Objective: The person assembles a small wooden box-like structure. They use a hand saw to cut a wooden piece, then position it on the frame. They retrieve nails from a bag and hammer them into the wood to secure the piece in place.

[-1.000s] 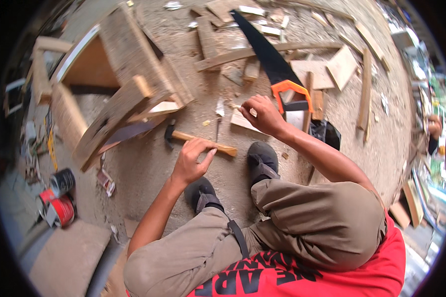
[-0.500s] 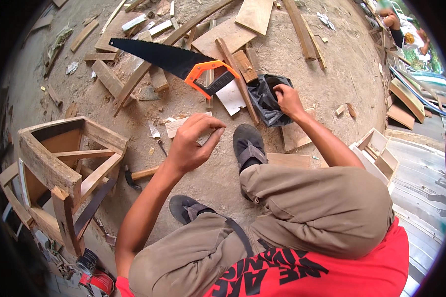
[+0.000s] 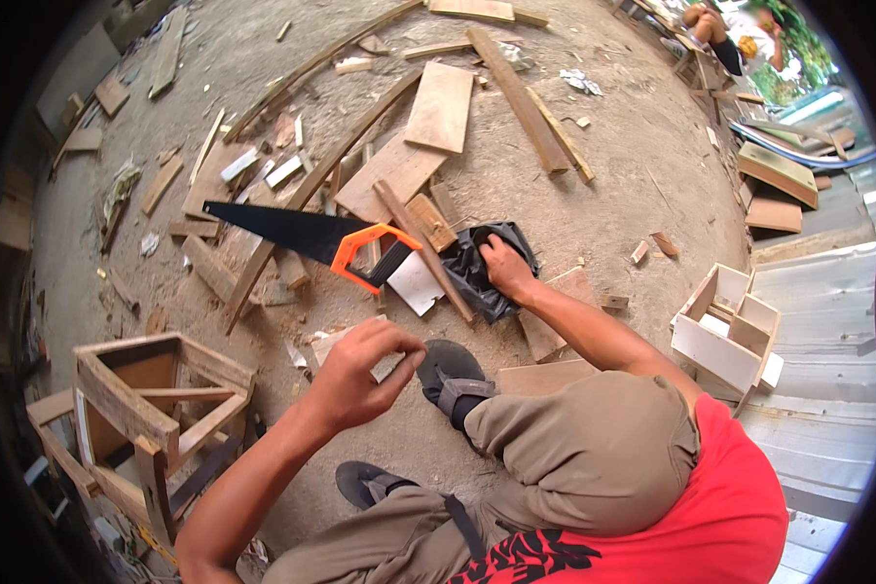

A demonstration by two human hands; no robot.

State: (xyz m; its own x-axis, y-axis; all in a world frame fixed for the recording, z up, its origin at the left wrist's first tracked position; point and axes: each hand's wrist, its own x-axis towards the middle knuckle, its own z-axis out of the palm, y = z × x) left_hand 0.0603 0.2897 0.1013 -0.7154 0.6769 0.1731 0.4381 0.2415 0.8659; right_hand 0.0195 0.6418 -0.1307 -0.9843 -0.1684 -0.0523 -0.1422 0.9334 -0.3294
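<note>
My right hand is over the mouth of a crumpled black plastic bag, its fingers curled. What they grip, if anything, is hidden. My left hand hovers in front of me, thumb and fingertips pressed together; anything between them is too small to make out. Left of the bag lies a handsaw with a black blade and an orange and black handle, resting across wood scraps. A narrow wooden strip lies between the saw handle and the bag.
A wooden frame stands at the left. Boards and long timbers litter the dirt floor ahead. On the right, a small white compartmented box sits by corrugated metal sheeting. Another person sits at the far right.
The view has tilted upward and turned right, so the saw and bag appear lower and further left. My right hand has moved inward over the bag's mouth. My left hand keeps its pinch.
</note>
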